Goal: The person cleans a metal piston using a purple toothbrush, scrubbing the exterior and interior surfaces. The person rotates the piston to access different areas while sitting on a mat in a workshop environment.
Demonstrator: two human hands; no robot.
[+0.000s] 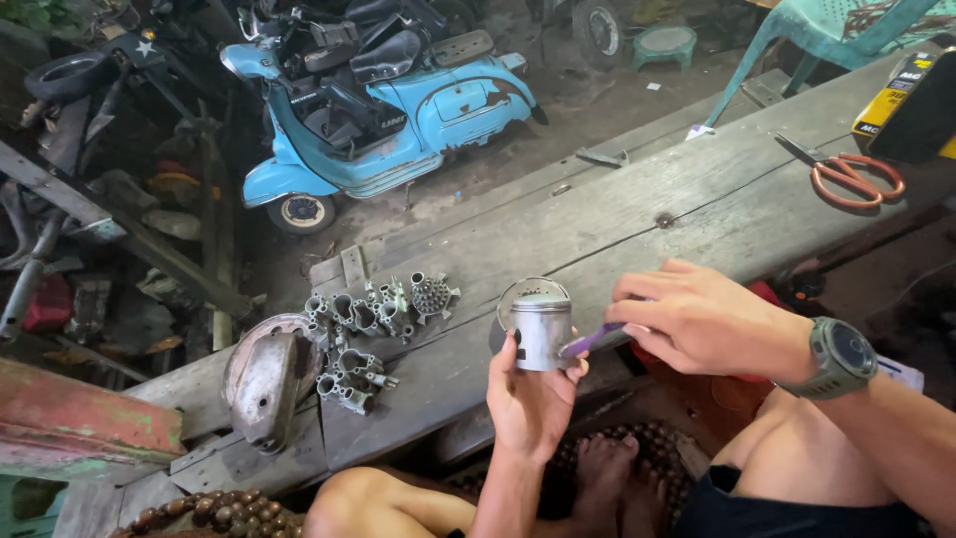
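My left hand (531, 394) holds a grey metal piston (541, 321) upright by its lower side, above a weathered wooden bench (637, 214). My right hand (707, 321), with a green watch on its wrist, grips a purple toothbrush (592, 341) whose head touches the piston's side. A thin wire ring stands up behind the top of the piston. Both hands are over the near edge of the bench.
Several small grey metal engine parts (373, 329) and a rounded metal cover (267, 384) lie on the bench at left. Orange-handled scissors (846, 177) and a yellow-black box (911, 95) lie at far right. A light blue scooter (383, 105) stands beyond. My bare knees and feet are below.
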